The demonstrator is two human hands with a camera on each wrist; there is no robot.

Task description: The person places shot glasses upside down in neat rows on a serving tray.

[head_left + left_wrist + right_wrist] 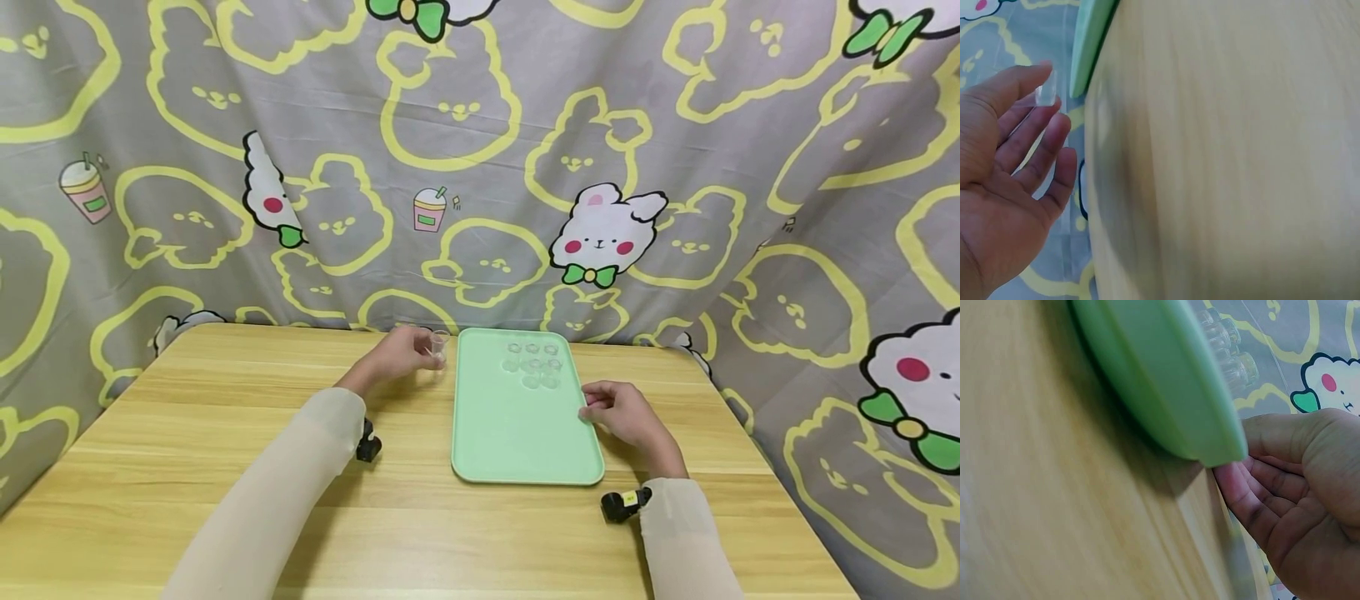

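Observation:
Between thumb and fingertips my left hand (401, 354) pinches a small clear cup (438, 343), just off the tray's far left corner. In the left wrist view the cup (1047, 92) shows at the fingertips, the other fingers loosely bent. A pale green tray (517, 442) lies on the table, its long sides running away from me. My right hand (622, 410) pinches the tray's right rim; in the right wrist view the thumb and fingers meet on either side of that rim (1225, 434). Several small clear cups (532, 349) stand in rows at the tray's far right part.
The wooden table (390, 525) reaches back to a grey curtain (337, 108) with yellow outlines and white bear-like figures. The curtain also runs along the right side. A black wrist camera (367, 442) sits by the left sleeve, another camera (621, 506) by the right.

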